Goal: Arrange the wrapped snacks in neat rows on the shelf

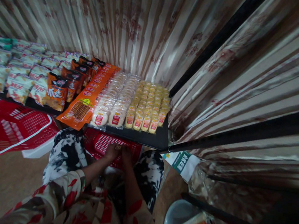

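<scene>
My left hand point(112, 151) and my right hand point(126, 153) are close together between my knees, just under the front edge of a black shelf point(145, 139). Their fingers look curled in. A small yellowish spot shows at my left hand, too dim to name. Behind and below the hands is a red plastic basket point(102, 143). On the shelf above stand rows of small yellow wrapped snacks point(146, 117) and clear-wrapped round white crackers point(110, 110). A long orange snack bag point(83, 108) lies beside them, jutting past the edge.
Orange-and-black snack bags point(57, 91) and white snack bags point(21, 86) fill the shelf's left. Another red basket point(15, 128) with a white handle is on the left. A grey tub point(172, 219) sits lower right, near black poles point(247, 131) and a patterned curtain point(140, 21).
</scene>
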A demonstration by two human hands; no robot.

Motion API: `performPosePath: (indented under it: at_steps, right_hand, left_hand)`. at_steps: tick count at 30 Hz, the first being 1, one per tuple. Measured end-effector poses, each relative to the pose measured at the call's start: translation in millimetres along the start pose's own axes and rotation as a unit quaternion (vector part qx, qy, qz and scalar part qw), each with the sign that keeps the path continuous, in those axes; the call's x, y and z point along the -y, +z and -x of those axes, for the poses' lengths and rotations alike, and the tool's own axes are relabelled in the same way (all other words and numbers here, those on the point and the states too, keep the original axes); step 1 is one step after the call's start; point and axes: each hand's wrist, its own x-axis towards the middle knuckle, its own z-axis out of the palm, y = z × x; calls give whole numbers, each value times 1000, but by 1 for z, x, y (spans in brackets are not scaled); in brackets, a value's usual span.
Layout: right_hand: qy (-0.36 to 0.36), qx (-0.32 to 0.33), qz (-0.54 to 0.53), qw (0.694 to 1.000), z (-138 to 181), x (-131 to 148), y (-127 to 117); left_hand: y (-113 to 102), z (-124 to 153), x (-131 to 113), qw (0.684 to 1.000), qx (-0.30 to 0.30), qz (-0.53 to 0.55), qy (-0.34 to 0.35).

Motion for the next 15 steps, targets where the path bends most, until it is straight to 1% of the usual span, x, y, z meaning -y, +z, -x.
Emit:
performPosePath:
  at_steps: [5,11,15]
  right_hand:
    - [-22,8,6,1000,7,7,-5]
    - [-40,9,0,999,15,13,-7]
    - [-52,11,5,999,18,15,-8]
  left_hand:
    - [-10,7,-2,999,-20,-16,34]
    - [-19,12,-5,999,-29,-15,33]
    - [-26,15,-12,999,-26,-12,40]
